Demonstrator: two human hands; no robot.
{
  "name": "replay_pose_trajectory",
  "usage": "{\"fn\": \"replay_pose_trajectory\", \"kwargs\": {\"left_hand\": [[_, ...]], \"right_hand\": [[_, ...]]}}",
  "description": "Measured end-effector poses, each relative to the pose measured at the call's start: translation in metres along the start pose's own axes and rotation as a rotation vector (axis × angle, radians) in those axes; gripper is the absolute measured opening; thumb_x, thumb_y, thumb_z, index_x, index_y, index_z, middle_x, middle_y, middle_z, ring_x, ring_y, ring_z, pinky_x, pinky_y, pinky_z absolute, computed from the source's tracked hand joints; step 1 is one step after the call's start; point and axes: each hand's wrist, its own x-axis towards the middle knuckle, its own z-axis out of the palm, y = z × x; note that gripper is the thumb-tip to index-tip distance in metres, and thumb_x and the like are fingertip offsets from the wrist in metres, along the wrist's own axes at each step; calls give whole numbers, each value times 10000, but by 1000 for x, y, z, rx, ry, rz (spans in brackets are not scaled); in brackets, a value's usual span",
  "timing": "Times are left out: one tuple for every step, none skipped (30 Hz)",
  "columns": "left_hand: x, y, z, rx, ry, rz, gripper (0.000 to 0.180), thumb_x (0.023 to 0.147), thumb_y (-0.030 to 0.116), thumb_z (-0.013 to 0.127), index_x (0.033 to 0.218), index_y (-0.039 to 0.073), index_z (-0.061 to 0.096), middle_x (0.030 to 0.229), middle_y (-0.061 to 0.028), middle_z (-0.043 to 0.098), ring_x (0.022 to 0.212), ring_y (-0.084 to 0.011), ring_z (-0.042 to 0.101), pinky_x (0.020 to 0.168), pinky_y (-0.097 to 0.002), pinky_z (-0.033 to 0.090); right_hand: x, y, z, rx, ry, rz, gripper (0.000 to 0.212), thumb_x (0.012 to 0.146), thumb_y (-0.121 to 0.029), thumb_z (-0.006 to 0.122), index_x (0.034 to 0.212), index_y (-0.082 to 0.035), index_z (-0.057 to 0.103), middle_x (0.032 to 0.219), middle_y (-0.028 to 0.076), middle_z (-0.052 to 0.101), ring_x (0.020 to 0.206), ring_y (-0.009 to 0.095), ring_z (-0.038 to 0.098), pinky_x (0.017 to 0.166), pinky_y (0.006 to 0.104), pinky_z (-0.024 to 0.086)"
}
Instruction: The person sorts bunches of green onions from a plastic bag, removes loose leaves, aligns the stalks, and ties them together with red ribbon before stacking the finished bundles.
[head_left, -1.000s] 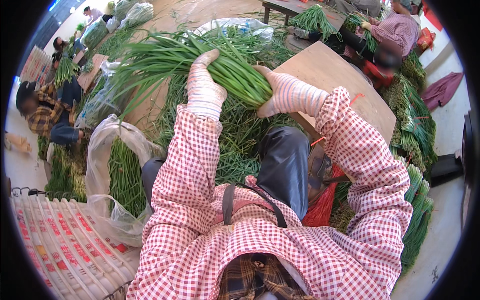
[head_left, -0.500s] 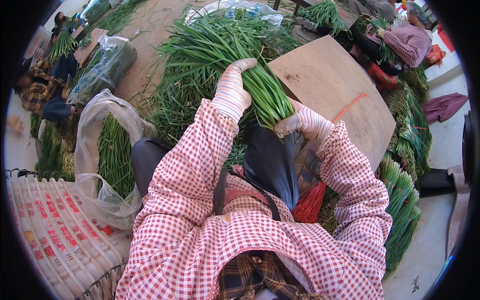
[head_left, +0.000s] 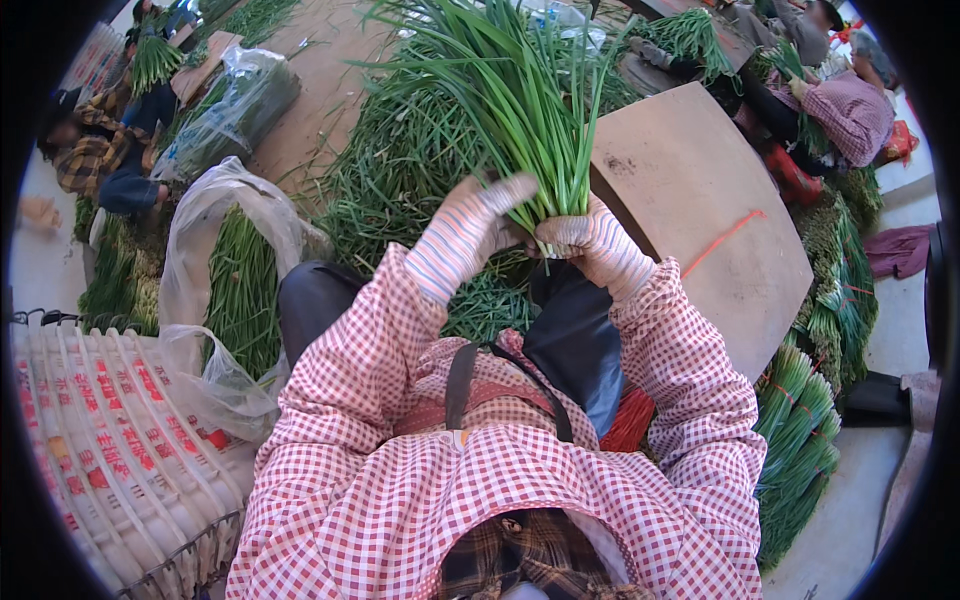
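A bunch of garlic chives (head_left: 545,130) stands nearly upright in front of me, its leaves fanning out at the top. Closed round its lower end is my right hand (head_left: 597,243), in a striped knit glove. My left hand (head_left: 468,232), gloved alike, is beside the stems on their left; motion smears its fingertips, so its grip is unclear. Behind the bunch spreads a large heap of loose chives (head_left: 400,170). More cut greens (head_left: 475,315) lie between my knees.
A board (head_left: 705,215) with a red tie (head_left: 725,243) on it is at right. Tied chive bundles (head_left: 795,430) lie beyond my right arm. At left are a plastic bag of chives (head_left: 240,290) and a white crate (head_left: 120,440). Red ties (head_left: 630,418) hang by my right leg. Other people sit further back.
The bunch has swung from leaning left to nearly upright. My left hand has slid down from its middle toward the stem ends, near my right hand, which still grips the base.
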Motion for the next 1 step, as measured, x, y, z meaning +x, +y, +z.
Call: {"fn": "replay_pose_trajectory", "kwargs": {"left_hand": [[-2,-12,-5,18,104,-9,719,844,341,765,1431,128,408,1305,-97,585,1160,-327,595,877,-492,558]], "right_hand": [[8,6,5,74,64,16,619,719,72,739,1286,-81,544,978,105,672,756,236,671,630,359,573]]}}
